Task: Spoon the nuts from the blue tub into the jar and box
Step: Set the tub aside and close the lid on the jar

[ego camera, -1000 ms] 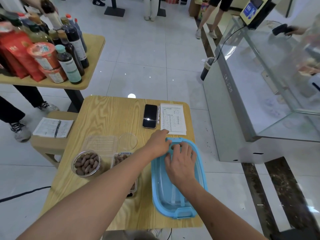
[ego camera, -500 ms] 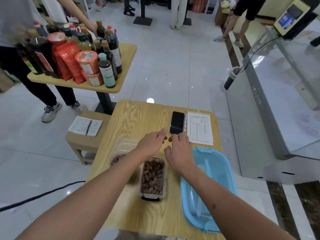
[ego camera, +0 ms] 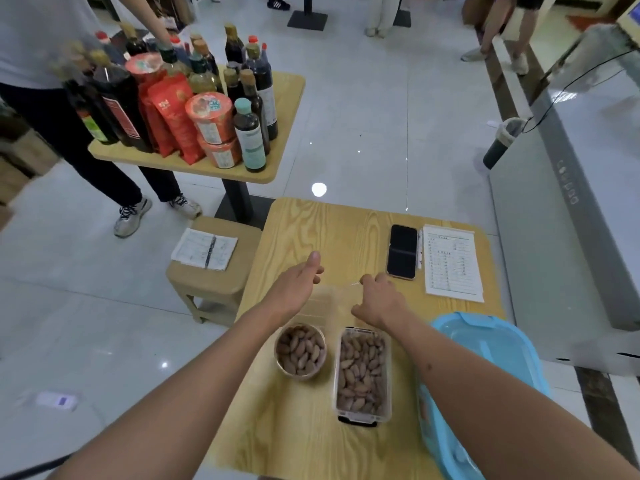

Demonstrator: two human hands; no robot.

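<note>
**Fingers over the clear lids, nuts in jar and box**

Fingers first: on my left hand [ego camera: 294, 289] they reach forward nearly straight, thumb up, above a blurred clear lid [ego camera: 320, 303] that lies on the bench [ego camera: 311, 230]; whether they touch it I cannot tell. My right hand [ego camera: 377, 299] has its fingers curled down at the lid's right edge, and they seem to pinch it, though the clear plastic is too smeared for me to be sure.

Working from the left edge of the bench: the round jar [ego camera: 300, 351] stands nearest that edge, just behind my left forearm, open and filled with brown nuts [ego camera: 299, 349]. Just beside it to the right stands the long clear box [ego camera: 362, 375], also open and full of nuts, with a dark clip at its near end. Further right, the blue tub [ego camera: 485, 344] hangs over the near right corner of the bench, partly hidden by my right forearm; I see no nuts in the part that shows.

Toward the far right corner a black phone [ego camera: 402, 251] lies flat, with a printed sheet [ego camera: 452, 263] just beside it on the right.
</note>
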